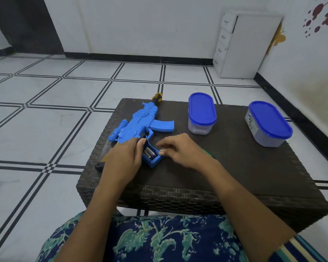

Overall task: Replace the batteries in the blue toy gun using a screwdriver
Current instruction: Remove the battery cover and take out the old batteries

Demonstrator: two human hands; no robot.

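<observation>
dark wicker table (235,167) | blue toy gun (140,121) | screwdriver (157,97) | middle tub (202,114) | right tub (269,123)

Bright, even indoor light fills the room, with no lamp in view. The left hand (121,157) and right hand (180,150) cast only faint, soft shadows on the dark counter (235,167). A mild sheen lies on the blue lids (202,108). Wide-angle distortion bows the floor (45,120) lines near the edges. Fine detail inside the gun (140,121) is soft.

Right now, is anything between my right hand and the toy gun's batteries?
Nothing visible. The compartment of the blue toy gun is open, batteries exposed; your right hand touches its edge, your left hand holds the gun.
</observation>
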